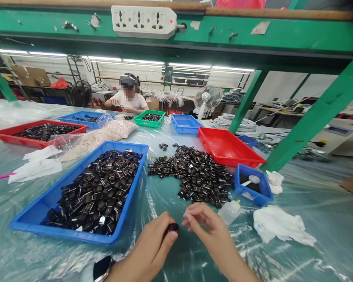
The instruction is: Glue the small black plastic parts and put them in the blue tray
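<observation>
At the bottom centre, my left hand (153, 244) is closed round a small black piece (172, 227), which shows between thumb and fingers. Just to its right is my right hand (208, 231), thumb and fingertips pinched together; anything between them is too small to make out. The two hands are apart. Beyond them a loose pile of black pieces (198, 172) lies on the plastic-covered table (148, 199). On the left, a large blue tray (123, 231) holds many similar black pieces. A clear bottle (230, 212) lies beside my right hand.
A small blue bin (260, 199) with a white scoop, white cloths (282, 225) and a red tray (229, 147) are at the right. Farther left are another red tray (2, 135) and a plastic bag (114, 131). Across the table sits a person (132, 100). Green posts flank the table.
</observation>
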Demonstrator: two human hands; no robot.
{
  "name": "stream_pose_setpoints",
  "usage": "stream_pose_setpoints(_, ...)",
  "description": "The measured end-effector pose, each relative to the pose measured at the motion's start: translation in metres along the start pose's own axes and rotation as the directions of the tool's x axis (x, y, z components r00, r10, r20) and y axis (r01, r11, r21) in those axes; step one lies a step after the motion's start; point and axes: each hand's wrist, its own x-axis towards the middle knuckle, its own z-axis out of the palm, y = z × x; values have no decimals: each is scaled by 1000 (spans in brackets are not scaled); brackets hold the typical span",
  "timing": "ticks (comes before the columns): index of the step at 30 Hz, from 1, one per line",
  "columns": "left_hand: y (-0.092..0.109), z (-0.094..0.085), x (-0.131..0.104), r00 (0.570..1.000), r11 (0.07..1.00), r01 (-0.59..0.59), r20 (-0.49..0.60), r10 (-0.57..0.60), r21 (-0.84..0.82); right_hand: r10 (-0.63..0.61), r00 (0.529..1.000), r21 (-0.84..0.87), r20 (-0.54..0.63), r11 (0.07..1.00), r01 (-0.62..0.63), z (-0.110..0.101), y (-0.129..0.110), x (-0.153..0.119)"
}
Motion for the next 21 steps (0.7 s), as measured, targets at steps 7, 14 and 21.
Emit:
stream_pose_setpoints(7,-9,3,-1,988,967,-146,-21,154,208,314,909,509,273,755,-414,11,-14,-12)
stream_pose_setpoints(14,-4,2,1,955,884,-265,-21,296,384,397,848,642,350,557,-526,12,-13,-16)
stream_pose_setpoints(21,17,-8,3,921,682,-337,77,382,649,341,811,643,475,495,-585,18,0,-22)
